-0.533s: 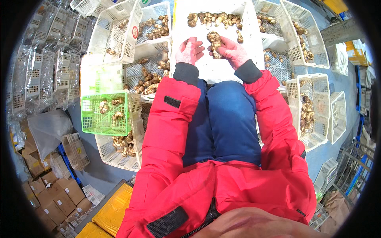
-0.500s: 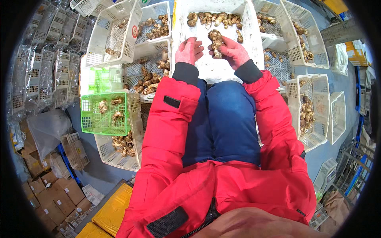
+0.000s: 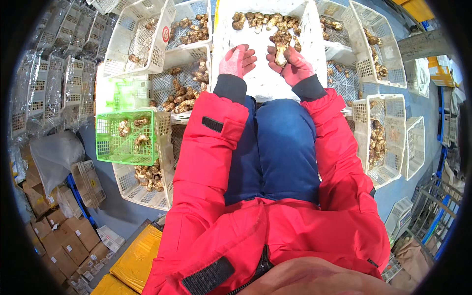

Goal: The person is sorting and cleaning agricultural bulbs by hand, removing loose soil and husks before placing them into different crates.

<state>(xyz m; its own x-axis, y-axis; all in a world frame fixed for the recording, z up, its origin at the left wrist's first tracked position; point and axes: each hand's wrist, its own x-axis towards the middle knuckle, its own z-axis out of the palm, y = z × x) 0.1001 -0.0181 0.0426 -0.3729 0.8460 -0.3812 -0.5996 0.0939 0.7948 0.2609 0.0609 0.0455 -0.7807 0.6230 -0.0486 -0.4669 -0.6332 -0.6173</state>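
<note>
My right hand (image 3: pixel 295 66) is closed round a thick-stemmed mushroom (image 3: pixel 281 48), its pale stem end pointing toward me and its brown cap away. To its left my left hand (image 3: pixel 237 61) hangs palm up with fingers apart, holding nothing. Both hands are over a white foam box (image 3: pixel 255 87) in front of my knees. Along the far side of that box lies a row of brown and cream mushrooms (image 3: pixel 258 20); the held mushroom's cap overlaps a few in the picture, and I cannot tell whether it touches them.
White plastic crates with mushrooms flank the box, among them a left crate (image 3: pixel 109 51) and a right crate (image 3: pixel 363 59). A green basket (image 3: pixel 125 161) with a few mushrooms sits at lower left. Wrapped crates (image 3: pixel 42 93) are stacked far left; cardboard boxes (image 3: pixel 69 246) lie below them.
The mushroom in my right hand has moved a little right and tipped, its pale stem now toward me. My left hand stays nearly in place, open. The view has shifted slightly.
</note>
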